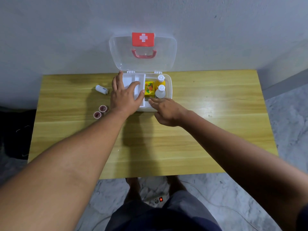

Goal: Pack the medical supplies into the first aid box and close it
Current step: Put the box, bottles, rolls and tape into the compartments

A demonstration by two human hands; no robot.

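Left hand (124, 95) is lying spread, fingers open, on the white tray (133, 80) I'm watching sit in the first aid box (169, 87), lid up; right hand (166, 112) is touching its front rim, fingers loose, gripping nothing.

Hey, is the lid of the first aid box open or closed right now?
Open. The clear lid stands raised behind the first aid box, so the bottles inside are exposed.

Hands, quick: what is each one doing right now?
Left hand: open, spread flat on the white tray in the first aid box.
Right hand: open, holding nothing, fingers at the box's front edge.
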